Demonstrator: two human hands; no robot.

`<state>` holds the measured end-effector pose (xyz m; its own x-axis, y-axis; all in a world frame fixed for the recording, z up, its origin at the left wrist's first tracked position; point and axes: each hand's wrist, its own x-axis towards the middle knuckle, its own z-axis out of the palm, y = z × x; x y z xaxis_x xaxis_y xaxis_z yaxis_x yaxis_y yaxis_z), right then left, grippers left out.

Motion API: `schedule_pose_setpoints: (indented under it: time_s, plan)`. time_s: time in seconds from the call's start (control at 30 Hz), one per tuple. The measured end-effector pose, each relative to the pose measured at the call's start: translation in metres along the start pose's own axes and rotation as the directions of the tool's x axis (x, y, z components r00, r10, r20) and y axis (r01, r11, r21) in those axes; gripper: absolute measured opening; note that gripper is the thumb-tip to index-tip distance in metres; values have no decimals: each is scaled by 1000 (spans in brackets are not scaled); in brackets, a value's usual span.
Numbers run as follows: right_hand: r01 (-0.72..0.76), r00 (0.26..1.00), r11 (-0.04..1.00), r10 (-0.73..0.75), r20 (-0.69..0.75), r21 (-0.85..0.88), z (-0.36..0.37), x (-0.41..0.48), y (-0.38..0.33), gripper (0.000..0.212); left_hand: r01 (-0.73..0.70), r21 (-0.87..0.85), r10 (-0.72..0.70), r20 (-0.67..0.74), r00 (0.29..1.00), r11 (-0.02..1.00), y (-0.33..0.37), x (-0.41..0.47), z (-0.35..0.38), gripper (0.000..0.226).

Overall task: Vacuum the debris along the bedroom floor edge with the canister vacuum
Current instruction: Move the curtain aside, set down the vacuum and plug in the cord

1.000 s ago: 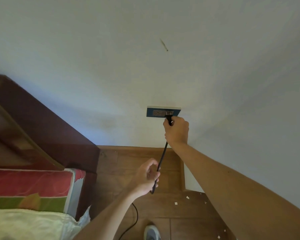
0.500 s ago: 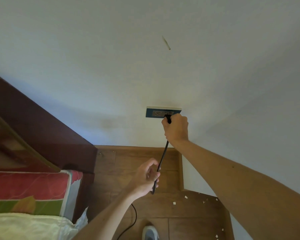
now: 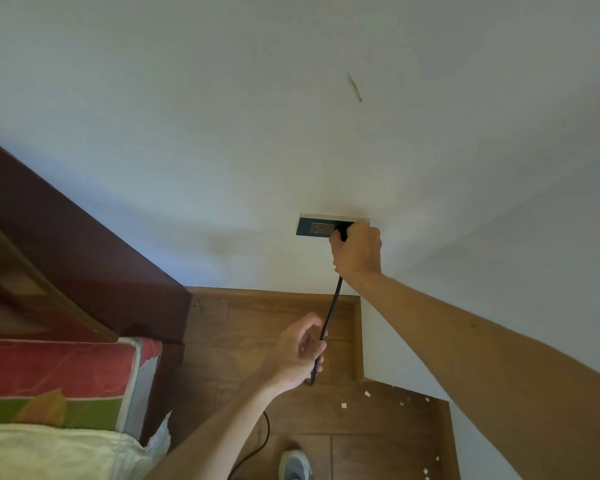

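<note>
Near a gray shoe (image 3: 295,464), small white bits of debris (image 3: 343,405) lie on the wood floor (image 3: 257,327) by the wall corner. The left hand (image 3: 300,351) has a loose grip on the black cord (image 3: 331,313), fingers curled round it. Farther up, the right hand (image 3: 357,251) has its grip closed round the plug (image 3: 341,233) at the wall outlet (image 3: 321,229).

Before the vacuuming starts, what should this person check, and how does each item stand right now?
1. Black plug seated in the dark blue wall socket: cannot tell, the right hand covers it.
2. Right hand's grip on the plug: ok.
3. Left hand holding the black cord: ok.
4. Cord apart from the grey shoe: ok.
5. White paper scraps off the wooden floor: not ok.
</note>
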<state>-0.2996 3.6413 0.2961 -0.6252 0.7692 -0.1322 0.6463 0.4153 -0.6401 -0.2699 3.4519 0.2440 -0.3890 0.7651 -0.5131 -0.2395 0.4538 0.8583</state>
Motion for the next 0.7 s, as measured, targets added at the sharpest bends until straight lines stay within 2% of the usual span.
schedule_pose_setpoints:
  time_s: [0.13,0.27,0.4,0.47,0.53,0.7]
  plan:
    - [-13,1000,1000,13,23,-1,-1,1,-2,41,-28,54,30,-43,999,998,1,1,-7,16]
    - [-62,997,998,62,39,-8,-1,6,-2,26,-58,157,71,-75,995,986,-1,-1,-15,14]
    - [-176,984,984,177,14,-18,1,6,-4,25,-74,278,106,-103,989,958,8,-7,-25,12]
    - [-194,980,979,197,37,-60,-5,0,-13,28,-65,344,111,-115,987,937,20,-14,-35,18]
    - [-155,977,973,176,119,-169,-16,-9,-23,31,-44,403,101,-123,987,914,34,-22,-48,32]
    - [80,934,925,61,352,-372,-49,-27,-52,53,69,593,68,-206,976,802,82,-47,-90,55]
